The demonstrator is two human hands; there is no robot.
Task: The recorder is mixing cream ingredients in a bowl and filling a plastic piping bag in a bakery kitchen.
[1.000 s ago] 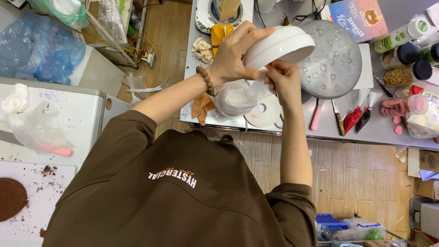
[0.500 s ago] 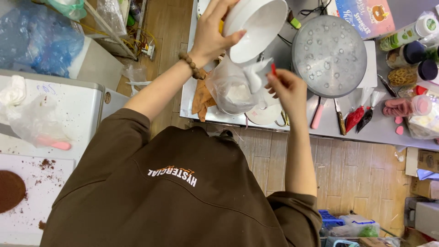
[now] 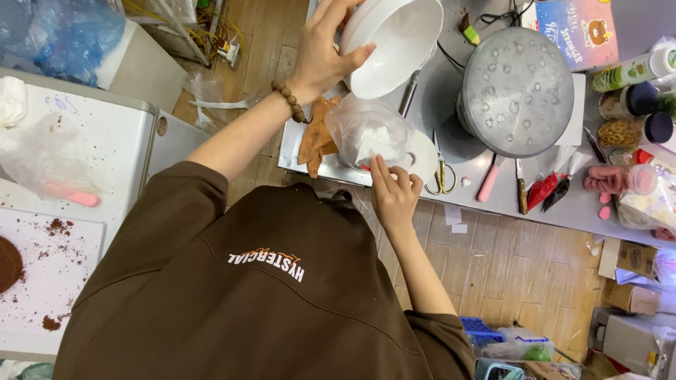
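Observation:
My left hand (image 3: 324, 60), with a bead bracelet at the wrist, grips the rim of a white bowl (image 3: 401, 39) and holds it tilted above the steel counter (image 3: 563, 200). The bowl's inside looks empty. Just below it sits a clear plastic bag (image 3: 366, 134) with white powder inside. My right hand (image 3: 393, 193) pinches the near edge of this bag, next to a small white disc (image 3: 424, 156). My brown sweatshirt fills the lower part of the view.
A dimpled metal pot lid (image 3: 517, 91) lies right of the bowl, with scissors (image 3: 442, 176), a pink-handled knife (image 3: 487, 184), jars and bottles (image 3: 634, 98) beyond. An orange cloth (image 3: 317, 134) lies beside the bag. A white surface (image 3: 63, 253) with brown crumbs is at the left.
The bowl was tipped over the bag's mouth; my left hand has lifted it up and away. My right hand dropped from the bowl's rim to the bag's near edge.

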